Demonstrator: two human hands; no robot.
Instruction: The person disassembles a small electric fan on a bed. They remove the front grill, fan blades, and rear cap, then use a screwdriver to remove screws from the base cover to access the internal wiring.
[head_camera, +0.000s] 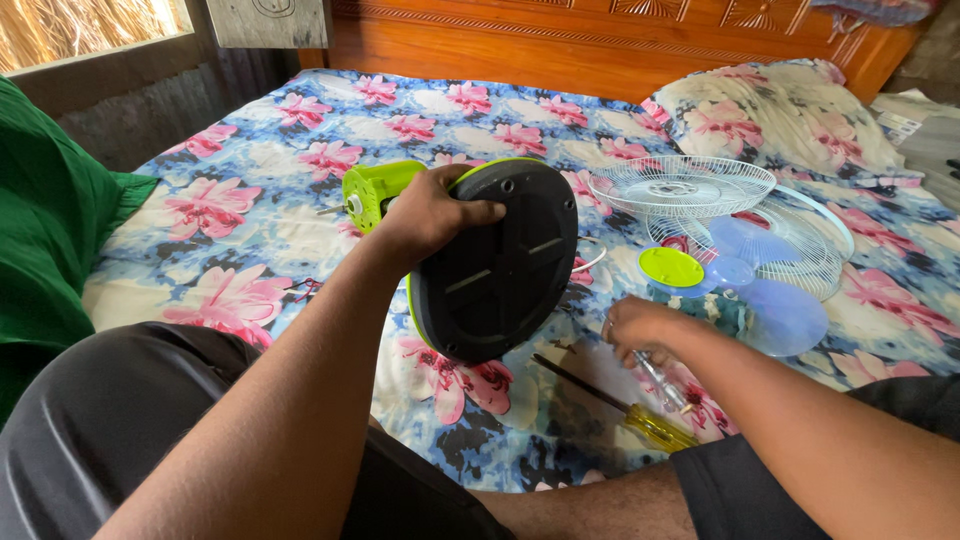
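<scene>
My left hand (428, 213) grips the top edge of a small table fan body, tilted so its round black base underside (497, 262) faces me. The lime-green motor housing (373, 190) with a short shaft sticks out behind the hand. My right hand (640, 328) rests on the floral bedsheet (250, 200) to the right of the base, fingers curled over a small clear-handled tool (668, 385). A yellow-handled screwdriver (620, 405) lies on the sheet just in front of that hand.
Two white wire fan guards (690, 185) (800, 240), a translucent blue blade (770, 300) and a lime-green round cap (671, 267) lie to the right. A floral pillow (780, 115) and wooden headboard (600, 40) stand behind. Green cloth (45, 220) is at left. My knees frame the near edge.
</scene>
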